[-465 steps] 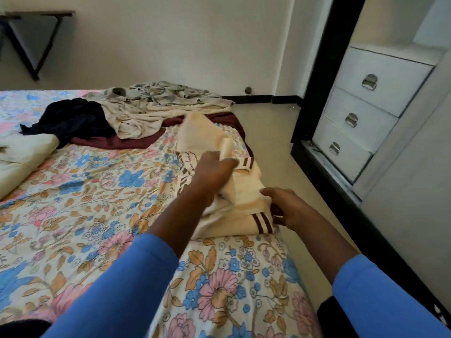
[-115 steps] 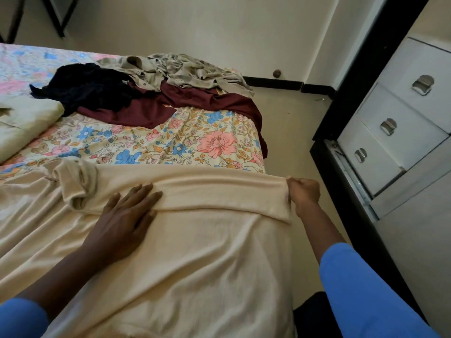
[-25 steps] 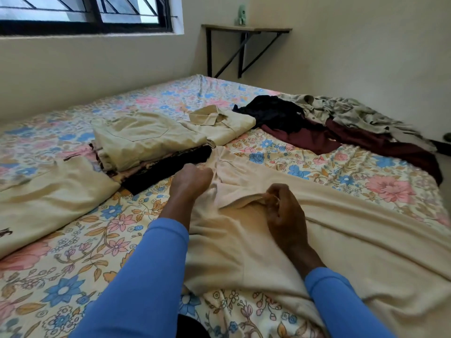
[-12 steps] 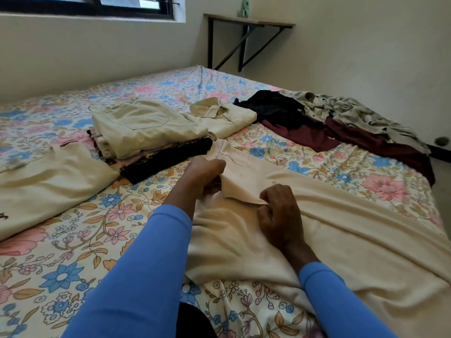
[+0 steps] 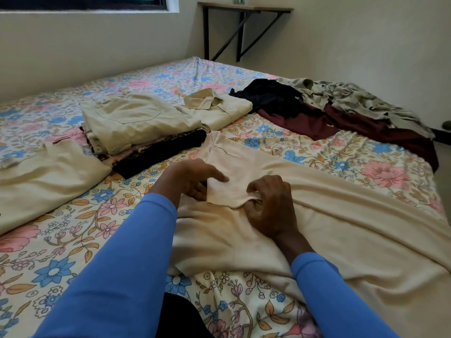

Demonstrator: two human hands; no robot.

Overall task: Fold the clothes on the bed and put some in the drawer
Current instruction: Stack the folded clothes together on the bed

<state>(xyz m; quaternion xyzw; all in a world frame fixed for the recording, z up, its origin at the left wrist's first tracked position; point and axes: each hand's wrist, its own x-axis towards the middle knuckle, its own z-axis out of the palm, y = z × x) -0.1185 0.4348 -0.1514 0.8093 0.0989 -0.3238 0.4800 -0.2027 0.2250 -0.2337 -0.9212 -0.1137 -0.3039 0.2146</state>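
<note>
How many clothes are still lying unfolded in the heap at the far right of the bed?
3 visible: a black garment at the left, a maroon one spread in front, a grey-olive one along the back. More may be hidden underneath.

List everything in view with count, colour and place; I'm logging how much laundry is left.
cream garment: 1, spread on near bed
folded stack: 1, khaki over dark, centre left
folded collared shirt: 1, beige, beside stack
folded cream top: 1, far left
unfolded pile: 1, black, maroon, grey, far right
bedsheet: 1, floral
wall shelf: 1, wooden, back wall
left hand: pinching cream flap
right hand: gripping fold edge
</note>
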